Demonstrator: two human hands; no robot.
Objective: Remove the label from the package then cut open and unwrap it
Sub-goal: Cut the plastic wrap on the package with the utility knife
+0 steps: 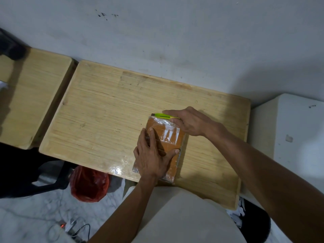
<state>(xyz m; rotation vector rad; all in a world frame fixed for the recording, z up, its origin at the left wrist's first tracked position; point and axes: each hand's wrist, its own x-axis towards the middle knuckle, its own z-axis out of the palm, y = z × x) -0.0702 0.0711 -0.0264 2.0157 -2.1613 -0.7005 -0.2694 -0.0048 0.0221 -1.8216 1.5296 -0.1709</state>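
Observation:
A flat brown package (171, 142) wrapped in clear plastic lies on the wooden table (108, 116), near its front edge. A shiny clear label patch (171, 135) sits on its upper right part. My left hand (152, 155) lies flat on the package's lower left, fingers spread and thumb stretched across it. A lime-green utility knife (162, 116) lies on the table touching the package's far edge. My right hand (190, 122) closes around the knife's right end, index finger laid along its top. No blade shows at the knife's dark tip.
A second wooden table (31, 95) stands to the left with a narrow gap between. A white cabinet (294, 130) is at the right. On the floor lie a red plastic bag (89, 185), a black chair base (43, 181) and cables with a power strip (70, 230).

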